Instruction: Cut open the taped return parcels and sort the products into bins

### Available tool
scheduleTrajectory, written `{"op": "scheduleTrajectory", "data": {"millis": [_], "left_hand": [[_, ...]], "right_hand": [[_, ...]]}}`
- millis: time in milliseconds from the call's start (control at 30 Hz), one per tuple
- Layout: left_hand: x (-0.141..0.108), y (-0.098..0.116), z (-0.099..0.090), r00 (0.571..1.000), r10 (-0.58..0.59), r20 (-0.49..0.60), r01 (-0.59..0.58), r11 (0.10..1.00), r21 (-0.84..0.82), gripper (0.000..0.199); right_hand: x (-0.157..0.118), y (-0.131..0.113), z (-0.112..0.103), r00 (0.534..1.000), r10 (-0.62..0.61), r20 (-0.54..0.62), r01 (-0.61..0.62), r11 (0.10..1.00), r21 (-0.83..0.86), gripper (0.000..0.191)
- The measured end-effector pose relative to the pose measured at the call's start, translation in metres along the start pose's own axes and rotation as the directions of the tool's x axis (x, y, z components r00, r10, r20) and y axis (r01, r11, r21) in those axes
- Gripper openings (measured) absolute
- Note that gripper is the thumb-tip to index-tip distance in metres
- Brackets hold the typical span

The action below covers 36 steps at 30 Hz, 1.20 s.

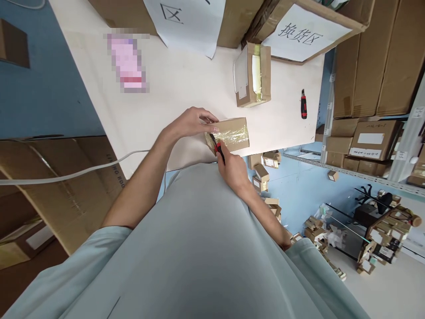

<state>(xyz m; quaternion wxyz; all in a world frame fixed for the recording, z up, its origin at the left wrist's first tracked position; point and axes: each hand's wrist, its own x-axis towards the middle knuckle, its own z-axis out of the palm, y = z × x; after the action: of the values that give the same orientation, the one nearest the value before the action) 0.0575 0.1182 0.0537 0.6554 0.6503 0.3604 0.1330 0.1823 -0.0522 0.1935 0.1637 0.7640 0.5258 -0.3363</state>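
A small cardboard box (234,133) with shiny yellowish tape on top lies near the front edge of the white table (166,88). My left hand (192,122) rests on the box's left end, fingers bent over its top. In my right hand (232,168) is a red and black utility knife (218,147), its tip at the left end of the box. A taped box with a white label (253,75) stands behind. Another red and black knife (303,105) lies on the right of the table.
Large cartons with paper signs (302,33) line the back. A blurred pink item (128,62) lies at the back left. A white cable (83,170) runs at left. Shelves with boxes (375,139) stand right; more parcels (262,173) are on the floor.
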Motion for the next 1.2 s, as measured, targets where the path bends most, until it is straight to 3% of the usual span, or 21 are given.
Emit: {"op": "scheduleTrajectory", "data": {"millis": [333, 700, 1033, 1200], "left_hand": [[-0.001, 0.017, -0.009, 0.997, -0.021, 0.075, 0.020, 1.000, 0.011, 0.056], [-0.004, 0.020, -0.008, 0.998, -0.024, 0.058, 0.022, 0.999, 0.041, 0.058], [-0.004, 0.021, -0.008, 0.998, -0.046, 0.048, 0.043, 0.998, 0.046, 0.053], [-0.001, 0.022, -0.008, 0.997, -0.069, 0.020, 0.068, 0.997, 0.030, 0.051]], "right_hand": [[-0.006, -0.013, -0.008, 0.998, 0.039, 0.048, -0.037, 0.998, -0.050, 0.060], [-0.006, -0.017, -0.011, 0.994, 0.066, 0.090, -0.059, 0.995, -0.078, 0.062], [-0.002, -0.023, -0.012, 0.993, 0.079, 0.083, -0.071, 0.993, -0.099, 0.062], [0.006, -0.034, -0.018, 0.998, 0.063, 0.025, -0.060, 0.991, -0.121, 0.062]]}}
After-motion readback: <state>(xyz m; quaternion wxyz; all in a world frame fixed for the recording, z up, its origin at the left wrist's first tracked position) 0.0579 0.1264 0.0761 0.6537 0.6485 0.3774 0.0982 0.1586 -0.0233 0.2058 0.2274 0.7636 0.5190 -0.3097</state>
